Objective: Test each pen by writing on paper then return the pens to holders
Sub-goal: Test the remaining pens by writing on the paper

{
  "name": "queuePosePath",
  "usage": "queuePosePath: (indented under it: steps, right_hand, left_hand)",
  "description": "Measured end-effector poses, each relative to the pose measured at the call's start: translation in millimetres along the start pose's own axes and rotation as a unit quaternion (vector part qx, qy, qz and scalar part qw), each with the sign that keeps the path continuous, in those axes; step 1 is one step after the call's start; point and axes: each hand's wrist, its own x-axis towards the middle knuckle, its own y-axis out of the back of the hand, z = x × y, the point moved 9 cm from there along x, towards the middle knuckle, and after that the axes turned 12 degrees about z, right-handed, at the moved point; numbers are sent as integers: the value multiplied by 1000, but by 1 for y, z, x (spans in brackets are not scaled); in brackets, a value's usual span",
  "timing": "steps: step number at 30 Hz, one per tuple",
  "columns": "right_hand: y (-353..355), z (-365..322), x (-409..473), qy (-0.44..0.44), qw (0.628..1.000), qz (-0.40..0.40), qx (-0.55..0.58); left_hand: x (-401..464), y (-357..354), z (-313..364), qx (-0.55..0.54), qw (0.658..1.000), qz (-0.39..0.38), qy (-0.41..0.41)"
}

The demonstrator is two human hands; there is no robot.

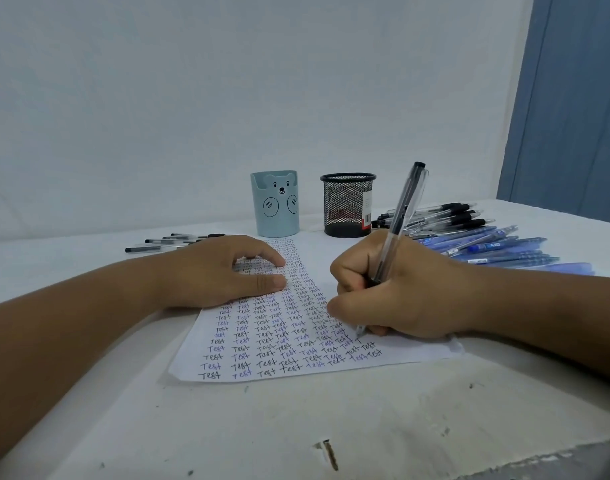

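Clear plastic pen [397, 233] with a black cap end is in the right hand [397, 292], grip curled tight round the lower barrel, tip down on the paper [296, 327] at the right end of a row near the bottom, with just a "T" started there. Left hand [224, 271] lies flat with fingers extended on the upper left of the sheet, pinning it. The sheet is nearly full of "Test" in black and blue, so little blank space is left. Risk: new marks land over old ones and a weak pen reads as fine. The right palm sits on the written rows, so it could smear fresh ink. Behind the paper stand a blue bear holder [275, 206] and a black mesh holder [347, 204], both apparently without pens, so returns look not yet started. Black pens [172, 241] lie far left; black [445, 216] and blue pens [497, 244] are piled right on the white table [296, 427]. Tested and untested piles aren't marked and are easy to mix up. The right pile sits near the table's right side, and an elbow sweep could roll pens off.
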Motion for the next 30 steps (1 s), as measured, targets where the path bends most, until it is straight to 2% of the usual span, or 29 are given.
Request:
queuePosePath:
  steps: [30]
  right_hand:
    - [2, 3, 2, 2, 1000, -9, -5]
  left_hand:
    - [-1, 0, 0, 15, 1000, -6, 2]
